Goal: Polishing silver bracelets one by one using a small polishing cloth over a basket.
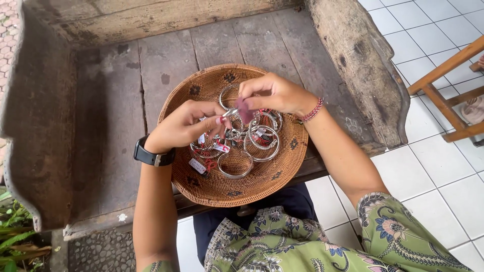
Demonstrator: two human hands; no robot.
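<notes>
Both the left hand [185, 126] and right hand [272, 93] pinch a silver bangle [229, 103] above the basket [201, 90].

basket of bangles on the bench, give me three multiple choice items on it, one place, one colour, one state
1. Where does the woven basket sit?
A. on the tiled floor
B. on the wooden bench
C. on a chair

2. What colour is the cloth scrap held over the basket?
A. dull pink
B. blue
C. yellow

3. What is the left hand doing?
A. resting flat
B. pinching a silver bangle
C. gripping the basket rim

Key: 1 B, planks lie under it. 2 A, the right hand pinches it. 3 B, fingertips close on the metal.
</notes>
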